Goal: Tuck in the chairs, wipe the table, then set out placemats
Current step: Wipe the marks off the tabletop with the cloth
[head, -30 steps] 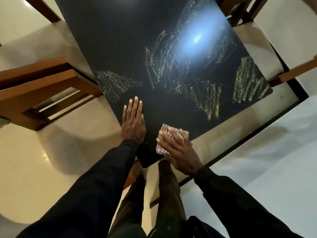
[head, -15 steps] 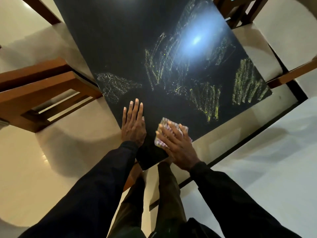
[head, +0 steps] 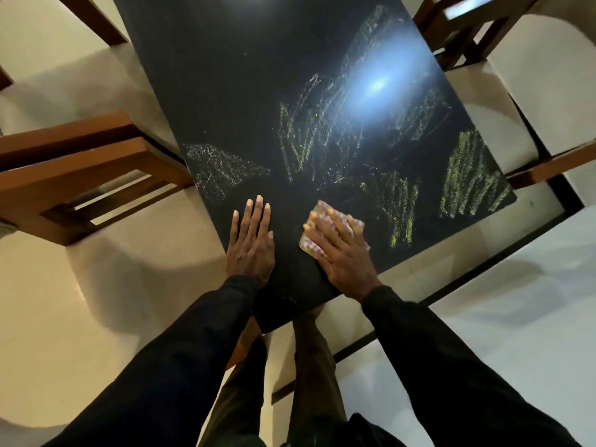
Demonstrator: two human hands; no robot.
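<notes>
The left hand [head: 251,245] lies flat, fingers straight, on the dark desk [head: 245,91] near its near corner. Just right of it, the right hand [head: 342,253] presses a cloth [head: 309,248] down with straight fingers.

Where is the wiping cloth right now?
Head view: the cloth lies on the dark table near its closest corner, pressed under the right hand, to the right of the left hand and left of a yellow-green smear.

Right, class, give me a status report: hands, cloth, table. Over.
Left hand flat on glossy black tabletop. Right hand pressing small checked cloth flat. Yellow-green smears unwiped beyond cloth.
</notes>
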